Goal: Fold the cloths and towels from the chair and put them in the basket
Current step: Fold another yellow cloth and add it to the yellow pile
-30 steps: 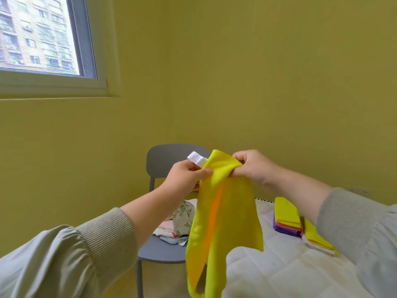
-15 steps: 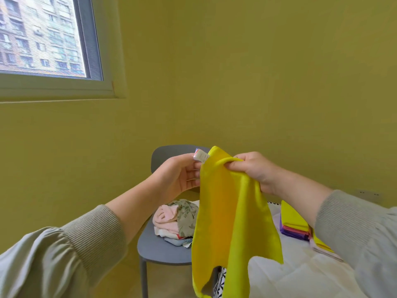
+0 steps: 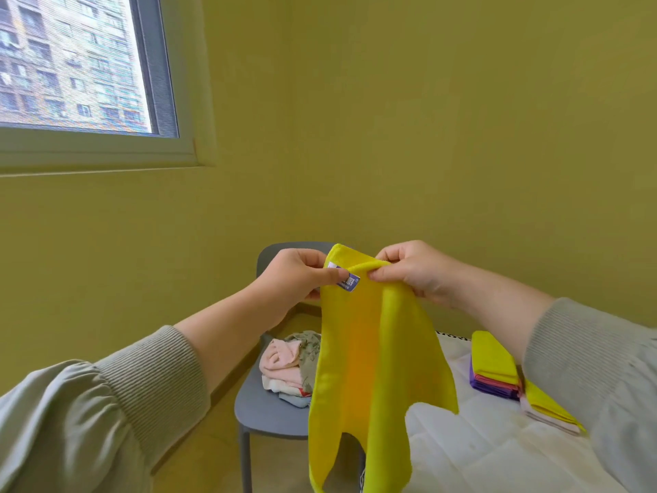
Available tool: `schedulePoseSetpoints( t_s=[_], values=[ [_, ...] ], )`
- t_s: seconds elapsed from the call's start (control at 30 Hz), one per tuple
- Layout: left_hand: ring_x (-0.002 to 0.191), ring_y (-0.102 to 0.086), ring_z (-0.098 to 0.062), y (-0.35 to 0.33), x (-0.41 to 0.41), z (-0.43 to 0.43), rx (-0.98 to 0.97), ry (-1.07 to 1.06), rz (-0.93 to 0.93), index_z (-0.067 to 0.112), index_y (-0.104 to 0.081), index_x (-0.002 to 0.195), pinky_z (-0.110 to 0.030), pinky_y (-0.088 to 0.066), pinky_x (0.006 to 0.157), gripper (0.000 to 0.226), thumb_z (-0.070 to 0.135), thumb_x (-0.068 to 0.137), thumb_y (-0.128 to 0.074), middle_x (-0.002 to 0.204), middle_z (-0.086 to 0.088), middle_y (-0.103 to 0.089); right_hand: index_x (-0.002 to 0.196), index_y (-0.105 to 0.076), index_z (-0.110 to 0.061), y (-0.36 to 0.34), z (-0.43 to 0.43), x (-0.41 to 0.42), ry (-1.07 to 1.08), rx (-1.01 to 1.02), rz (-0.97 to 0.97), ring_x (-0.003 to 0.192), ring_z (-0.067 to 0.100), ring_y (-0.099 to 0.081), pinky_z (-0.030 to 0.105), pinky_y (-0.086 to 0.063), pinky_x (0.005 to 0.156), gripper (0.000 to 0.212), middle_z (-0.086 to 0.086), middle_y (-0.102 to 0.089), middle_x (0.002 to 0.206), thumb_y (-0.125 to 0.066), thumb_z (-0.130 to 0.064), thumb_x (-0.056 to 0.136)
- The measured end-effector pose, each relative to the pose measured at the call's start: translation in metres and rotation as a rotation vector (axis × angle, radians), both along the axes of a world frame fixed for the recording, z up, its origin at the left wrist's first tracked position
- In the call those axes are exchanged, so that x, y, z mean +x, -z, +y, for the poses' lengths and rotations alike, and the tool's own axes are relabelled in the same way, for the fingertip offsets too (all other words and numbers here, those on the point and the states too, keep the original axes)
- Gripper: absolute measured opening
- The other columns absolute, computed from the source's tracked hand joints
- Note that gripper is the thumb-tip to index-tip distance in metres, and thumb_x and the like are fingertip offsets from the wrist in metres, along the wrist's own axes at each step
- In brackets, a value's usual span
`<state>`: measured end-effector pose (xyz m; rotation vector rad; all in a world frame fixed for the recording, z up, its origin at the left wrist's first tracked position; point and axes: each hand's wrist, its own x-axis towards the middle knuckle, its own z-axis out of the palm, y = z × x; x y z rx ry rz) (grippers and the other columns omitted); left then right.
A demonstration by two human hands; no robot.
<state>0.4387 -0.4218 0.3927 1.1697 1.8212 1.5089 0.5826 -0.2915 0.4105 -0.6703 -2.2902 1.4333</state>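
Observation:
A yellow cloth [image 3: 373, 368] hangs in the air in front of me, held up by its top edge. My left hand [image 3: 297, 275] pinches the top corner at its small blue-and-white label [image 3: 346, 281]. My right hand [image 3: 414, 270] pinches the top edge just to the right, close to the left hand. Behind the cloth stands a grey chair [image 3: 270, 410] with a pile of unfolded cloths [image 3: 289, 364], pink, patterned and pale blue. No basket is in view.
A white quilted bed [image 3: 497, 446] lies at the lower right. On it sit a stack of folded cloths [image 3: 494, 368], yellow over pink and purple, and a second folded pile [image 3: 551, 410] beside my right sleeve. Yellow walls and a window [image 3: 71, 62] surround the corner.
The cloth has turned in my hands so the label now faces me. My left hand has shifted its pinch onto the label corner, and the lower part of the cloth has spread wider.

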Motion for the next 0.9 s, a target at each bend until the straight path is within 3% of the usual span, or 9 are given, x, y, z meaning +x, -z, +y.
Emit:
schedulePoseSetpoints(
  t_s=[0.13, 0.2, 0.3, 0.47, 0.57, 0.7, 0.8, 0.9],
  values=[
    [0.08, -0.058, -0.026, -0.009, 0.0, -0.004, 0.02, -0.019, 0.009, 0.011, -0.068, 0.069, -0.05, -0.05, 0.089, 0.012, 0.013, 0.075, -0.078, 0.09, -0.022, -0.068, 0.077, -0.058, -0.012, -0.001, 0.002, 0.007, -0.121, -0.07, -0.035, 0.068, 0.014, -0.057, 0.027, -0.043, 0.067, 0.014, 0.001, -0.061, 0.072, -0.062, -0.002, 0.086],
    [0.077, -0.061, -0.025, -0.012, 0.001, -0.004, 0.025, -0.016, -0.005, 0.011, -0.067, 0.069, -0.044, -0.053, 0.082, 0.013, 0.01, 0.074, -0.078, 0.084, -0.017, -0.069, 0.08, -0.059, -0.014, 0.0, -0.002, 0.009, -0.174, -0.071, -0.065, 0.074, 0.014, -0.058, 0.029, -0.043, 0.073, 0.011, -0.002, -0.063, 0.076, -0.069, -0.018, 0.079],
    [0.067, -0.056, -0.022, -0.015, 0.006, -0.001, 0.001, -0.026, 0.057, 0.014, -0.065, 0.066, -0.032, -0.048, 0.065, 0.017, 0.009, 0.074, -0.079, 0.075, -0.009, -0.066, 0.085, -0.062, -0.017, 0.003, -0.011, 0.008, -0.224, -0.076, -0.091, 0.08, 0.013, -0.059, 0.03, -0.041, 0.077, 0.032, -0.002, -0.067, 0.085, -0.069, -0.041, 0.064],
    [0.068, -0.055, -0.02, -0.02, 0.009, -0.001, -0.077, -0.008, 0.149, 0.012, -0.065, 0.073, -0.03, -0.047, 0.064, 0.015, 0.01, 0.073, -0.08, 0.075, -0.007, -0.064, 0.085, -0.071, -0.011, 0.01, -0.015, 0.001, -0.176, -0.036, 0.001, 0.084, 0.019, -0.064, 0.041, -0.047, 0.089, 0.018, 0.005, -0.071, 0.087, -0.077, -0.022, 0.073],
    [0.071, -0.06, -0.02, -0.024, 0.006, -0.003, -0.11, 0.099, 0.068, 0.01, -0.066, 0.078, -0.027, -0.052, 0.065, 0.011, 0.004, 0.076, -0.075, 0.079, -0.008, -0.067, 0.082, -0.072, -0.006, 0.01, -0.013, 0.0, -0.114, 0.038, 0.038, 0.076, 0.017, -0.062, 0.035, -0.046, 0.08, 0.012, 0.006, -0.069, 0.081, -0.078, -0.013, 0.074],
    [0.07, -0.065, -0.016, -0.03, 0.007, -0.006, -0.182, 0.19, 0.029, 0.006, -0.07, 0.089, -0.023, -0.057, 0.061, 0.005, 0.006, 0.084, -0.068, 0.084, -0.009, -0.071, 0.09, -0.07, 0.003, 0.005, -0.015, -0.002, -0.086, 0.152, 0.014, 0.075, 0.017, -0.057, 0.031, -0.043, 0.072, 0.029, 0.009, -0.064, 0.081, -0.081, -0.017, 0.072],
    [0.068, -0.062, -0.017, -0.032, 0.008, 0.0, -0.247, 0.103, 0.289, 0.005, -0.071, 0.092, -0.022, -0.055, 0.062, 0.01, 0.01, 0.083, -0.071, 0.088, -0.012, -0.071, 0.088, -0.072, -0.007, 0.001, -0.014, 0.0, -0.136, 0.199, -0.099, 0.071, 0.013, -0.063, 0.028, -0.051, 0.071, 0.014, 0.004, -0.069, 0.08, -0.077, -0.012, 0.076],
    [0.072, -0.057, -0.02, -0.032, 0.007, 0.007, -0.268, 0.029, 0.533, 0.016, -0.069, 0.079, -0.034, -0.053, 0.073, 0.008, 0.011, 0.085, -0.068, 0.085, -0.013, -0.068, 0.092, -0.07, -0.009, 0.003, -0.007, 0.003, -0.168, 0.206, -0.276, 0.075, 0.018, -0.065, 0.033, -0.053, 0.075, 0.012, 0.009, -0.072, 0.092, -0.072, -0.012, 0.081]
  ],
)
